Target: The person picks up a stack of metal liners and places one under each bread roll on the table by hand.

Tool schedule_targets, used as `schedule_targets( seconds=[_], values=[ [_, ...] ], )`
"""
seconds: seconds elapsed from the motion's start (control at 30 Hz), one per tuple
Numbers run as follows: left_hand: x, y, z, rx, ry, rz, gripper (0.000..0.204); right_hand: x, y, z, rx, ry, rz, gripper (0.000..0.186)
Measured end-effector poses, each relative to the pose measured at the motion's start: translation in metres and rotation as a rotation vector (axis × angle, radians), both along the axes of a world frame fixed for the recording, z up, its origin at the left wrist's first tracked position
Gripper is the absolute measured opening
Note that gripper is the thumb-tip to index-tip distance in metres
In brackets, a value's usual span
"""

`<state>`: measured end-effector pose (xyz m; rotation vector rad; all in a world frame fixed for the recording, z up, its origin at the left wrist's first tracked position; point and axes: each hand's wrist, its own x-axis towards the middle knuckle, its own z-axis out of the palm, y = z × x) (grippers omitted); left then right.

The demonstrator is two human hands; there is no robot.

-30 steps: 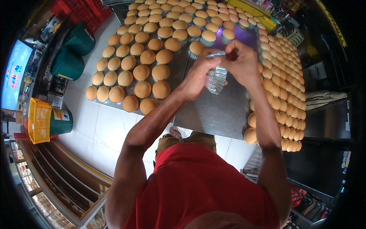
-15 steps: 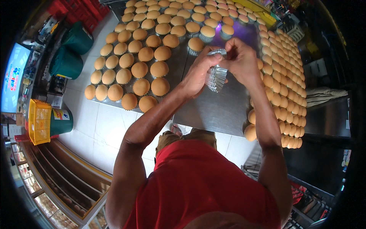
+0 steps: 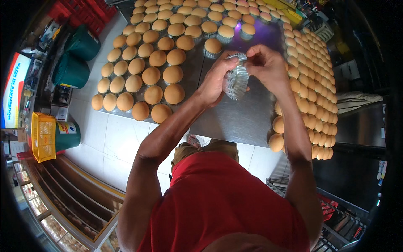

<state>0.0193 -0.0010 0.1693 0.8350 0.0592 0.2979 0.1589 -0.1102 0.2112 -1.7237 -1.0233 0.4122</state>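
My left hand (image 3: 217,78) is closed around a small stack of fluted metal cupcake molds (image 3: 236,82), its thumb on their upper edge. On the stack's right side, the pinched fingers of my right hand (image 3: 265,66) touch the rim; whether they grip one mold alone cannot be made out. Both hands are above the bare middle of a metal table (image 3: 235,122). Golden cupcakes in fluted molds (image 3: 173,74) stand in rows left of my hands, and one cupcake (image 3: 213,45) sits just beyond them. More cupcakes (image 3: 312,92) are packed closely along the right side.
Dark green bins (image 3: 72,69) and a yellow crate (image 3: 43,136) are on the left. A glass-fronted display case (image 3: 79,201) fills the lower left. At the right lies a folded cloth (image 3: 357,103), and a screen (image 3: 14,90) glows at the far left.
The stack of molds has turned in my left hand and shows more of its fluted sides. My right fingers have shifted slightly at its rim. The screen's picture differs.
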Motion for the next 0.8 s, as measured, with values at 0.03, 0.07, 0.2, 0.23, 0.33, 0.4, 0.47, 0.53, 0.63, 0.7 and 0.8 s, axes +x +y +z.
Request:
schedule_targets(
  seconds=[0.03, 0.07, 0.2, 0.23, 0.33, 0.4, 0.47, 0.53, 0.63, 0.7, 0.8],
  values=[
    [-0.001, -0.002, 0.000, 0.029, 0.015, 0.011, 0.052, 0.000, -0.002, 0.000, -0.007, 0.021, -0.009, 0.022],
    [-0.002, -0.003, -0.001, 0.058, 0.030, 0.022, 0.055, 0.000, -0.003, -0.001, -0.015, 0.042, -0.017, 0.022],
    [-0.002, -0.003, 0.000, 0.067, 0.029, -0.007, 0.057, -0.008, -0.001, -0.002, -0.017, -0.051, -0.037, 0.021],
    [-0.001, -0.003, -0.001, 0.058, 0.024, -0.008, 0.057, -0.006, -0.002, -0.002, -0.011, -0.050, -0.027, 0.021],
    [-0.005, -0.004, -0.001, 0.061, 0.021, -0.002, 0.057, -0.004, -0.008, -0.001, 0.018, 0.043, 0.003, 0.021],
    [-0.006, -0.007, 0.000, 0.069, 0.026, 0.002, 0.056, -0.008, -0.009, 0.000, -0.010, 0.012, -0.016, 0.021],
    [-0.006, -0.009, 0.002, 0.077, 0.038, 0.002, 0.056, -0.018, -0.005, 0.003, -0.084, -0.142, -0.072, 0.021],
    [-0.007, -0.008, 0.000, 0.063, 0.031, -0.004, 0.057, -0.017, -0.007, 0.005, -0.047, -0.122, -0.035, 0.023],
    [-0.011, -0.008, 0.000, 0.070, 0.038, -0.015, 0.057, -0.012, -0.013, -0.002, -0.001, -0.030, 0.003, 0.024],
    [-0.010, -0.009, 0.000, 0.084, 0.048, -0.024, 0.057, -0.013, -0.015, -0.001, -0.029, -0.031, -0.007, 0.025],
    [-0.011, -0.010, -0.002, 0.097, 0.057, -0.019, 0.057, -0.018, -0.012, -0.001, -0.064, -0.058, -0.013, 0.026]
  ],
)
